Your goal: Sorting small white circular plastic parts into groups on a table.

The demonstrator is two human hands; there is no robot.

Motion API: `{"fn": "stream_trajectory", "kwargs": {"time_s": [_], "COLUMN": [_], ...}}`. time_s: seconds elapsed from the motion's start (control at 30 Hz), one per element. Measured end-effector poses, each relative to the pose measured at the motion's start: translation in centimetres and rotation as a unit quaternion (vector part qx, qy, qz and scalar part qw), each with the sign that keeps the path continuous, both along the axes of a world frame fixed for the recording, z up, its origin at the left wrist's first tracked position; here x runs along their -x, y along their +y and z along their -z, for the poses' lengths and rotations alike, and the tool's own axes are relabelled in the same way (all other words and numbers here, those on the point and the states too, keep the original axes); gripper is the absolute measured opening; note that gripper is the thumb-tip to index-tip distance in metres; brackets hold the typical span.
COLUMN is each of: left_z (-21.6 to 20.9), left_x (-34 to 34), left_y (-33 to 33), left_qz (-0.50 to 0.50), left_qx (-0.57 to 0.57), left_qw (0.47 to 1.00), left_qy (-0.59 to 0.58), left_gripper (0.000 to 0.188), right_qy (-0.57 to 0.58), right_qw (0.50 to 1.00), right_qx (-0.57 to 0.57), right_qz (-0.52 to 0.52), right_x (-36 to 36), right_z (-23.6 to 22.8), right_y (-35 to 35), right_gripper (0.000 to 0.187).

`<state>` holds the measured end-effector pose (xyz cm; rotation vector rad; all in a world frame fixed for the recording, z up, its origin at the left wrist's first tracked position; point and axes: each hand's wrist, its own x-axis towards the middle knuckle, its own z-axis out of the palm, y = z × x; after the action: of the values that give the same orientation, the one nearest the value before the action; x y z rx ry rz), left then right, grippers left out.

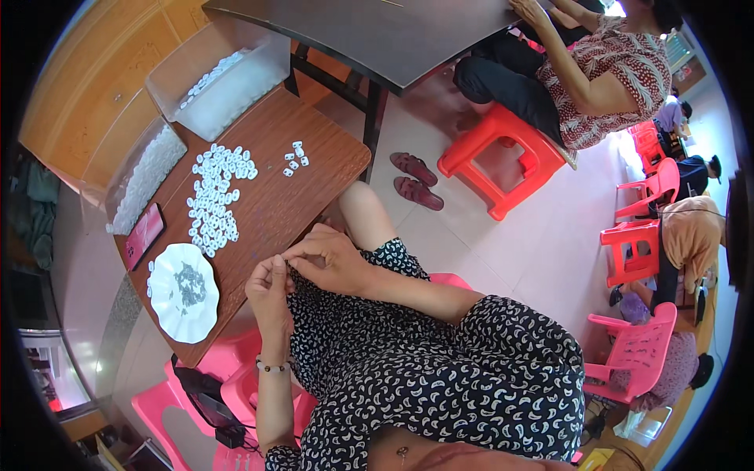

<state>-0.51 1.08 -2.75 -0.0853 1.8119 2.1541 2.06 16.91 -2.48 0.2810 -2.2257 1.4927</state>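
Observation:
My left hand [269,294], with a beaded bracelet at its wrist, is closed in a pinch near the table's edge. The fingertips of my right hand [334,263] meet it, also pinched. Whatever lies between the fingers is too small to make out. Beyond my hands, many small white oval pieces with holes [212,200] lie spread on the brown wooden table [275,169]. Several more pieces [296,159] sit apart on the right. To the left of my hands is a white scalloped plate [169,318] with a heap of tiny grey bits [190,284].
Two clear plastic bins, one upright [228,106] and one beside it [149,184], hold more white pieces. A pink phone [144,235] lies near the plate. A dark table [353,39], a red stool [506,157] with a seated person, and sandals [416,180] are to the right.

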Motion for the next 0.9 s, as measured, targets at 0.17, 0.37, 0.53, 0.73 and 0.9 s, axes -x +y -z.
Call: {"fn": "stream_trajectory", "kwargs": {"time_s": [0.17,0.37,0.53,0.73,0.9], "left_z": [-0.1,0.0,-0.2,0.5,0.5], "left_x": [-0.1,-0.2,-0.5,-0.5,-0.4], "left_y": [-0.1,-0.3,-0.2,-0.4,-0.5], "left_qz": [0.005,0.010,0.016,0.016,0.006], "left_qx": [0.007,-0.014,-0.023,-0.007,-0.031], "left_qw": [1.000,1.000,1.000,1.000,0.999], "left_qy": [0.006,-0.014,-0.012,0.000,0.003], "left_gripper": [0.023,0.022,0.022,0.023,0.021], "right_qy": [0.044,0.072,0.065,0.025,-0.004], "right_qw": [0.997,0.987,0.985,0.995,0.999], "right_qx": [-0.063,-0.141,-0.155,-0.100,-0.032], "right_qz": [0.029,0.037,0.028,-0.007,-0.001], "right_x": [-0.3,-0.5,-0.5,-0.3,-0.3], "right_z": [-0.2,-0.3,0.0,-0.3,0.7], "right_y": [-0.2,0.0,0.2,0.6,0.3], "right_gripper": [0.015,0.015,0.014,0.012,0.015]}}
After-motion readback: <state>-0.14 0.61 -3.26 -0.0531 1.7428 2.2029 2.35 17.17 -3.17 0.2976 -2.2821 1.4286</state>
